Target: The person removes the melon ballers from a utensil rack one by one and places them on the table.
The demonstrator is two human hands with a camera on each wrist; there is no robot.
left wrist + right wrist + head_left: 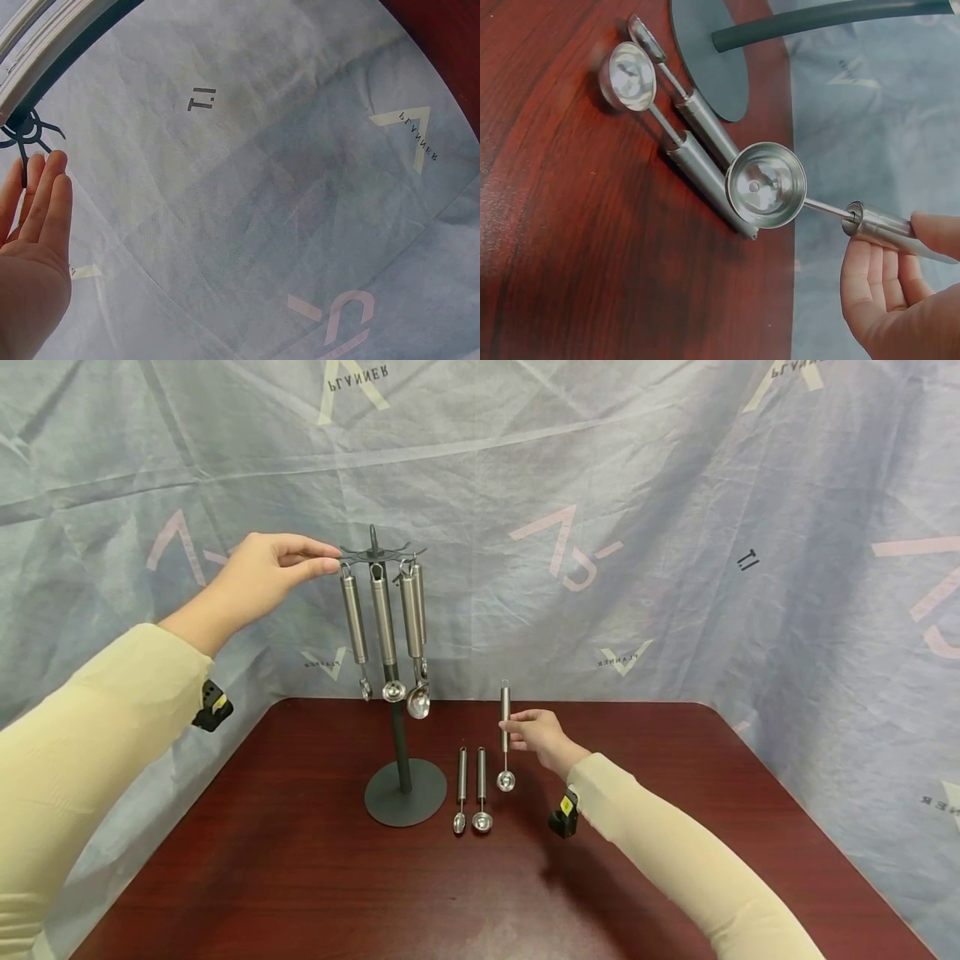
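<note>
A dark grey utensil stand (405, 807) with hooks at its top stands on the table. My left hand (270, 568) pinches a hook at the stand's left side between thumb and fingers. Several steel utensils hang from the hooks, among them a ladle-like scoop (418, 702). My right hand (538, 739) grips a steel melon baller (766, 184) by its handle, upright with its bowl down and raised off the table. A small hole shows in that bowl. Left of it, a second round-bowled baller (482, 821) and a narrower scoop (460, 822) lie side by side.
The dark red wooden table (315, 893) ends at a grey printed cloth (480, 468) hung behind and at the sides. The stand's tall post rises left of the lying utensils.
</note>
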